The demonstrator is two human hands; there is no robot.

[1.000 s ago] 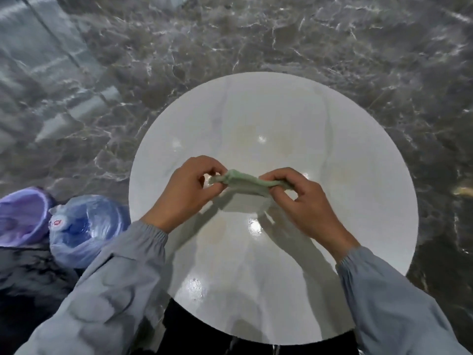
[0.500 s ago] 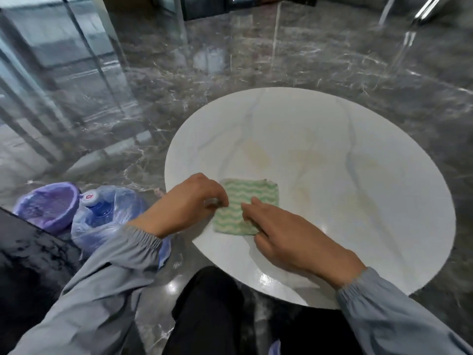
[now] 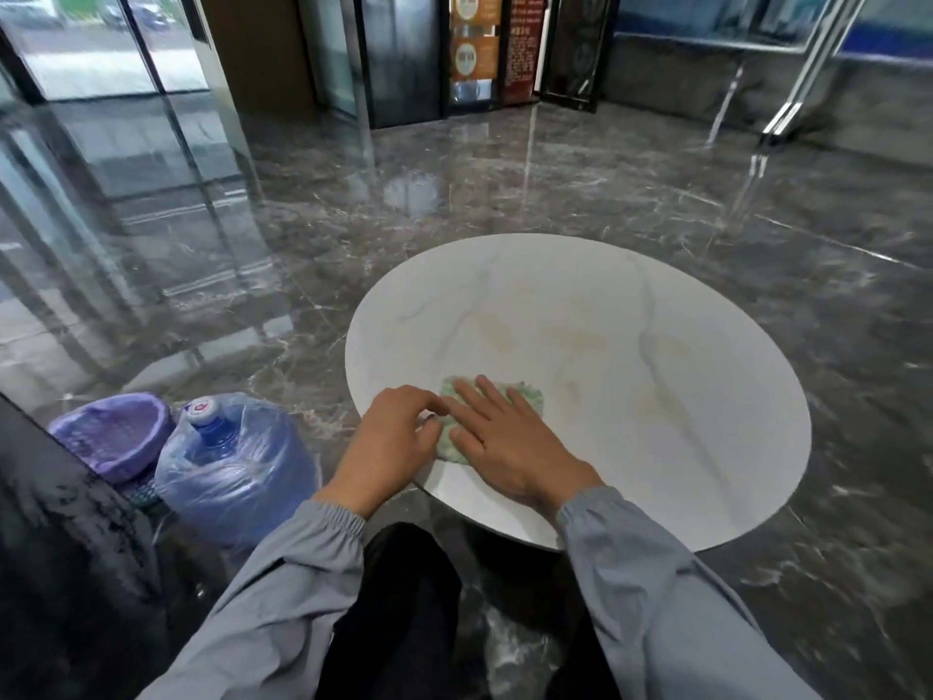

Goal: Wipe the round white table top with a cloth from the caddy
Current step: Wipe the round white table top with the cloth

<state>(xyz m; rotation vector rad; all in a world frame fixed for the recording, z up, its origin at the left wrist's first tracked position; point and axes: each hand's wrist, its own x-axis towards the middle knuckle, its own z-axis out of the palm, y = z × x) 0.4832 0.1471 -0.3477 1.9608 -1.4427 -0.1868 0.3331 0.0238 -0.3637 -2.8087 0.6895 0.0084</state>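
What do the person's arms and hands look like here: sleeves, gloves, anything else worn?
Both hands are bare: the left hand and the right hand wear no gloves. Each arm is covered by a long, loose grey-blue sleeve, the left sleeve and the right sleeve, and each ends at the wrist in a gathered elastic cuff.

A glossy dark grey marble floor (image 3: 555, 184) mirrors daylight from glass doors (image 3: 101, 42) far left, with dark-framed panels (image 3: 404, 53) far centre and a bagged water jug (image 3: 232, 462) near left.
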